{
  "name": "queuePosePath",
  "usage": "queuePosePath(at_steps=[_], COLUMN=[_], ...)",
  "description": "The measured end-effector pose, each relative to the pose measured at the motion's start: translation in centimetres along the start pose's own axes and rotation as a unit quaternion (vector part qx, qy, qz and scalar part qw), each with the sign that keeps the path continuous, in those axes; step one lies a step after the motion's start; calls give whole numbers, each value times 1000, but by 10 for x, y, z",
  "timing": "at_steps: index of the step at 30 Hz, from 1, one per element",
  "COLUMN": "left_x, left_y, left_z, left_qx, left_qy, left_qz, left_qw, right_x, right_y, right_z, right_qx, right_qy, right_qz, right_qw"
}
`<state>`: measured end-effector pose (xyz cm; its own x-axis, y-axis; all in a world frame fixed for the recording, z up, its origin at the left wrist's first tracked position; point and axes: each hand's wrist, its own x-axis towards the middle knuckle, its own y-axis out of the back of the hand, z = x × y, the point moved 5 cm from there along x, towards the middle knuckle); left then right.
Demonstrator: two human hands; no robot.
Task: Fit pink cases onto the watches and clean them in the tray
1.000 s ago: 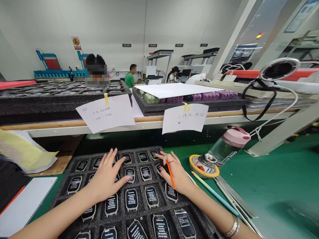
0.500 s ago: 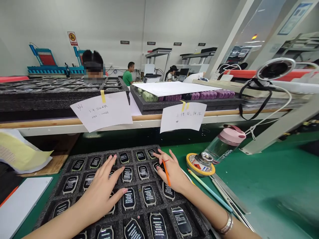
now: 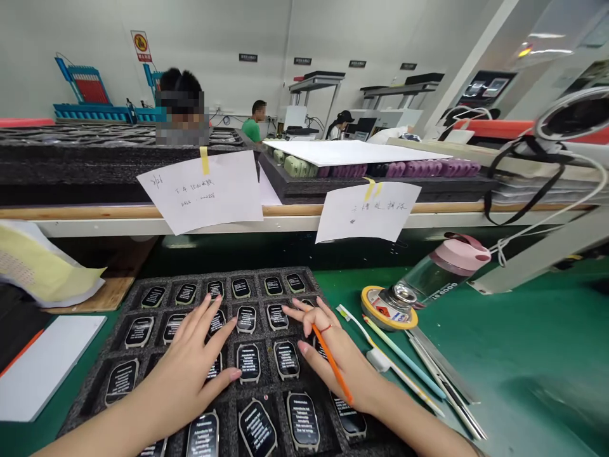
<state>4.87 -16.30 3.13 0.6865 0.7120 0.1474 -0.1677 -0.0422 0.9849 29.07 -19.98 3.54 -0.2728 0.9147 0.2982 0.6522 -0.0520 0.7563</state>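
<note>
A black foam tray [image 3: 259, 277] lies before me, its pockets holding several smartwatch bodies without straps, their screens lit with white text. My left hand [image 3: 197, 343] rests over the tray's middle-left columns, fingers spread, holding nothing and partly covering several watches. My right hand [image 3: 333, 349] is over the right side, with a thin orange stick [image 3: 333, 365] tucked in it. Its index fingertip is at the edge of a second-row watch [image 3: 278, 317]; I cannot tell whether it touches. The hand hides parts of the watches beneath it.
Right of the tray lie a toothbrush [image 3: 380, 358], a pale green-blue pen [image 3: 404, 357], metal strips [image 3: 445, 381], a yellow-rimmed round container [image 3: 387, 311] and a pink-lidded bottle [image 3: 440, 270]. A white board [image 3: 52, 368] lies left. Ahead runs a shelf edge [image 3: 285, 223] with taped paper notes; people sit beyond.
My right hand, still with the orange stick, has come down from the top-right watches toward me, leaving the top-right one uncovered. My left hand stays spread over the tray. The view has shifted slightly.
</note>
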Motion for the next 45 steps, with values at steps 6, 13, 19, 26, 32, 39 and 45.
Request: queuePosePath(at_steps=[6, 13, 19, 26, 32, 39, 45], left_x=[9, 15, 6, -10, -8, -28, -27], left_y=[-3, -8, 1, -2, 5, 10, 6], left_z=[13, 14, 13, 19, 32, 56, 56], left_qx=[1, -11, -13, -4, -11, 6, 29], left_qy=[-27, -17, -5, -8, -35, -103, -90], left_qz=[-25, -33, -41, -48, -36, -38, -29], left_qw=[999, 999, 999, 999, 999, 994, 995], right_x=[2, -1, -20, -41, -46, -49, -48], right_y=[-14, -10, 6, 3, -1, -3, 2], right_z=[-11, -9, -15, -28, -30, -34, -33], right_qx=[-16, -28, -35, -23, -37, -60, -66], right_qy=[31, 36, 32, 28, 50, 69, 80], right_qz=[-47, -45, -37, -100, -93, -80, -59], right_qw=[998, 998, 998, 994, 994, 993, 993])
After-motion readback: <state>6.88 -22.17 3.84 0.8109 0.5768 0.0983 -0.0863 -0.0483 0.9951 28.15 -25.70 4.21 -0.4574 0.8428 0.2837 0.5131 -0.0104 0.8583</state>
